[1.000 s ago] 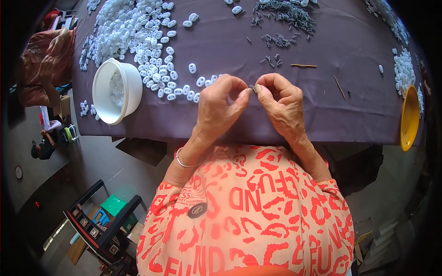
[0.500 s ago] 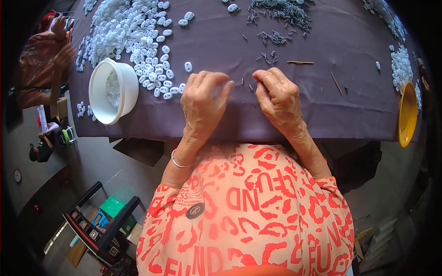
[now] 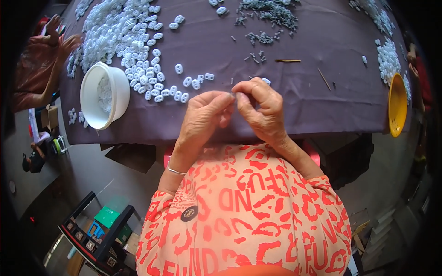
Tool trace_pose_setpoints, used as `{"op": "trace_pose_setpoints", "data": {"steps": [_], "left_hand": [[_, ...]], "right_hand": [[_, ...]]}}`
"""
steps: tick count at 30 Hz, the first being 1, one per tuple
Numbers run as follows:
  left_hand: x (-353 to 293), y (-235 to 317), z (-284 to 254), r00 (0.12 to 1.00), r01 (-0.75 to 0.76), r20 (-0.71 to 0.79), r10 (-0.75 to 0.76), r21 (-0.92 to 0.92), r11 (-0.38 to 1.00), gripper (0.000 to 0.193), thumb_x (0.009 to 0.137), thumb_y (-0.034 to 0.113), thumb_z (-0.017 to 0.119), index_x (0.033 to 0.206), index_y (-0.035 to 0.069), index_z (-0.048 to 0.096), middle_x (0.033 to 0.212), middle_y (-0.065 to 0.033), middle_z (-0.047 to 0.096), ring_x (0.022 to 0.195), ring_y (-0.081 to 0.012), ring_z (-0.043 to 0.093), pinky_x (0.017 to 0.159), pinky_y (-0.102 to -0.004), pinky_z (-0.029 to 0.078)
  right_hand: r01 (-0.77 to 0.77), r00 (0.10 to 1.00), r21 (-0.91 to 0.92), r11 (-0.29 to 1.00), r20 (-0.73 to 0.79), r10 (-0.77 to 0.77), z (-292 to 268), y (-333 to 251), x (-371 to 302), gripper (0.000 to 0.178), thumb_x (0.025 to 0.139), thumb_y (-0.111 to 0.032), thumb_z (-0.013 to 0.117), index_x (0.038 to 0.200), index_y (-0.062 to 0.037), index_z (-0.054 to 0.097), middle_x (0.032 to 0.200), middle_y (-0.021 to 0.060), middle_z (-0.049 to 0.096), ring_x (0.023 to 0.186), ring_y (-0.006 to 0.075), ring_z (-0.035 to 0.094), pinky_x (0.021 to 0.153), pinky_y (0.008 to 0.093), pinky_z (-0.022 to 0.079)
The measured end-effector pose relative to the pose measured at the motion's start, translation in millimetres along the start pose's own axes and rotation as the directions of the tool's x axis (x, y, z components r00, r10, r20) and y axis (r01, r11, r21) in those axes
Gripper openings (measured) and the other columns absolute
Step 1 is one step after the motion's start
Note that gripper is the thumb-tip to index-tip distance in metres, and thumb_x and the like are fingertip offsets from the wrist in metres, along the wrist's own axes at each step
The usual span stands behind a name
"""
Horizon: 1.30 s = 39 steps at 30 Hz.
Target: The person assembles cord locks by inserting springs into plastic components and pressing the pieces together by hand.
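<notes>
My left hand (image 3: 205,112) is closed in a pinch, thumb against fingertips, at the near part of the table. The pinched fingers of my right hand (image 3: 262,108) meet it, and the fingertips almost touch. What lies between them is too small and covered to name. Just beyond my left hand lie a few loose white oval two-holed pieces (image 3: 195,84). Another white piece (image 3: 266,81) shows beside my right hand's knuckles. A small grey pin (image 3: 232,81) lies on the cloth past the fingertips.
A large heap of white oval pieces (image 3: 115,32) spreads at the far left, behind a white tub (image 3: 123,94). Grey pins (image 3: 271,16) are piled far ahead. Two thin brown sticks (image 3: 287,60) lie to the right, with a yellow dish (image 3: 396,106) near the edge. Another person's hands (image 3: 69,46) show at left.
My hands were apart and have come together at the fingertips. Several white pieces now show past my left hand, and one beside my right. The whole view has shifted slightly.
</notes>
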<state>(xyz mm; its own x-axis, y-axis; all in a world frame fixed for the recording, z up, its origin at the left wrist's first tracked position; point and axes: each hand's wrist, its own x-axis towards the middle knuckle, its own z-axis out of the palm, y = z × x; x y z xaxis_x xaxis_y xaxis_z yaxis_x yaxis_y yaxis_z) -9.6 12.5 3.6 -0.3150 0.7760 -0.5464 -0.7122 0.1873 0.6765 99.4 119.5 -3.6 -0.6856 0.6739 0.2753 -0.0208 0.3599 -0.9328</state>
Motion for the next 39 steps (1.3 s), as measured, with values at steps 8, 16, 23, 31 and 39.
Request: {"op": "trace_pose_setpoints", "data": {"steps": [8,16,23,31,39], "left_hand": [[-3,-3,-7,0.993,0.119,0.009,-0.119,0.002,0.993,0.019,0.086,0.019,0.061,0.088,-0.001,0.062,0.071,-0.0023,0.058,0.054,-0.0064,0.049,0.047,-0.0193,0.040],[-2,-8,-11,0.995,0.052,0.089,-0.042,-0.103,0.993,0.012,0.084,0.013,0.062,0.088,0.002,0.062,0.073,-0.0043,0.061,0.056,-0.0077,0.052,0.047,-0.0206,0.042],[-3,-7,-11,0.975,-0.185,-0.092,0.200,0.151,0.971,0.007,0.080,0.007,0.064,0.084,0.001,0.063,0.073,-0.0043,0.061,0.057,-0.0084,0.054,0.049,-0.0204,0.043],[0,-10,-2,0.976,-0.175,-0.116,0.185,0.098,0.980,0.011,0.080,0.009,0.065,0.088,0.001,0.063,0.073,-0.0038,0.060,0.060,-0.0080,0.055,0.050,-0.0201,0.043],[-1,-11,-5,0.972,-0.198,-0.103,0.209,0.108,0.974,0.011,0.081,0.010,0.064,0.088,0.001,0.063,0.073,-0.0037,0.060,0.060,-0.0079,0.054,0.051,-0.0199,0.043]], "right_hand": [[-0.148,0.988,0.159,0.976,0.072,0.138,0,-2,-15,0.007,0.078,0.002,0.056,0.084,0.0003,0.060,0.069,0.0035,0.051,0.059,0.0092,0.047,0.052,0.0221,0.037],[-0.018,0.997,0.081,0.997,0.077,0.012,-2,-3,-14,0.008,0.077,0.002,0.059,0.085,0.0004,0.059,0.071,0.0091,0.052,0.058,0.0212,0.053,0.053,0.0289,0.043],[-0.019,0.993,-0.394,0.919,-0.112,-0.027,-52,22,8,0.011,0.078,-0.003,0.062,0.089,-0.0011,0.061,0.076,0.0077,0.056,0.065,0.0177,0.057,0.057,0.0281,0.044],[-0.033,0.999,-0.628,0.778,0.010,0.051,-44,27,5,0.011,0.073,-0.011,0.066,0.079,-0.0068,0.057,0.073,0.0055,0.052,0.067,0.0225,0.054,0.060,0.0336,0.043],[-0.001,0.999,-0.711,0.703,0.022,0.024,-34,22,3,0.010,0.073,-0.009,0.064,0.079,-0.0077,0.056,0.075,0.0060,0.052,0.071,0.0249,0.054,0.063,0.0353,0.043]]}}
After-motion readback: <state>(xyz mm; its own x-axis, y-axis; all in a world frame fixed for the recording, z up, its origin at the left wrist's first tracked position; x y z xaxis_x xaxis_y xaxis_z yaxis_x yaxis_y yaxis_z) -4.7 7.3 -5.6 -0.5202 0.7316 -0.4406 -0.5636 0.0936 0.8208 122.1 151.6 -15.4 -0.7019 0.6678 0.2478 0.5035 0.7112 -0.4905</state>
